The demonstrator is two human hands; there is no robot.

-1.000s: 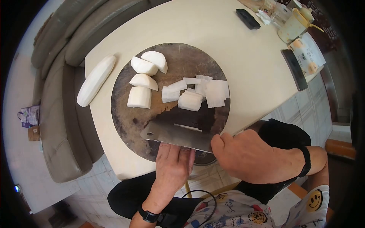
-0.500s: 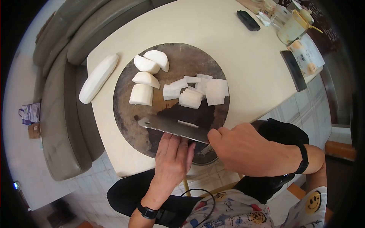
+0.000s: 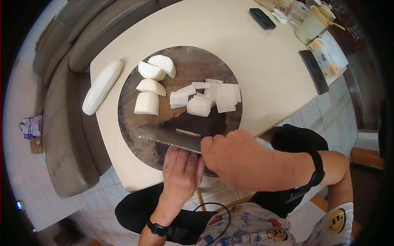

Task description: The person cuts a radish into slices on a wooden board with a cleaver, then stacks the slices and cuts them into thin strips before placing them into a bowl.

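Head view: round cutting board [image 3: 132, 121] on pale table [image 3: 254, 49].
Right hand [image 3: 232, 158]: fingers clamped on cleaver [image 3: 170, 137] handle; blade over board's near part.
Left hand [image 3: 182, 171]: fingers together, just behind blade, tips hidden; grip cannot be told.
Radish chunks [image 3: 150, 87]: board's far left.
Slices [image 3: 207, 98]: far right, apart from blade.
Long radish [image 3: 102, 87]: on table, left of board.

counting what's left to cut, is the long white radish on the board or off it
Off: the long white radish lies on the cream table, left of the round dark cutting board.
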